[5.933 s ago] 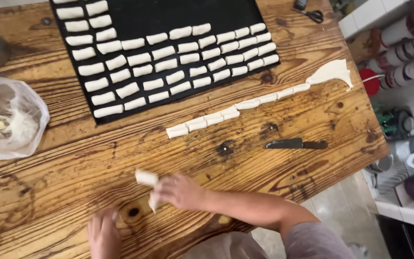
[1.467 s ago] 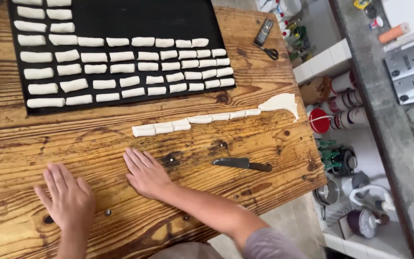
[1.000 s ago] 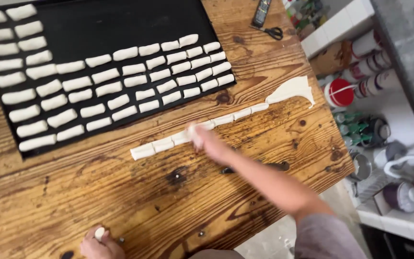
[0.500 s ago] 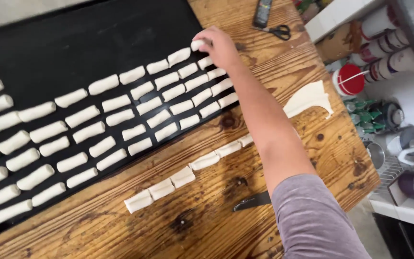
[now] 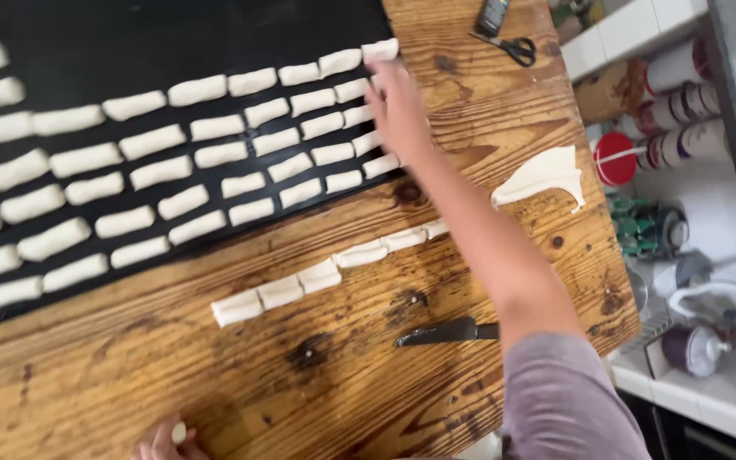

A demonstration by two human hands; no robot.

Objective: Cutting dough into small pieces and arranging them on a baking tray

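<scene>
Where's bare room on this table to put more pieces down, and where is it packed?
Free: the upper part of the black sheet above its top row; bare wood between the loose row of cut dough pieces and the near table edge, left of the knife. Crowded: the sheet's lower rows, where the right hand reaches at its right edge.

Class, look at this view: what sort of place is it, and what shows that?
Likely a home kitchen: cut dough pieces on a wooden table, more on a black tray, a knife nearby.

Right arm, lower right of frame: short mauve-grey sleeve, soft knit, forearm bare; no rings or watch visible.
</scene>
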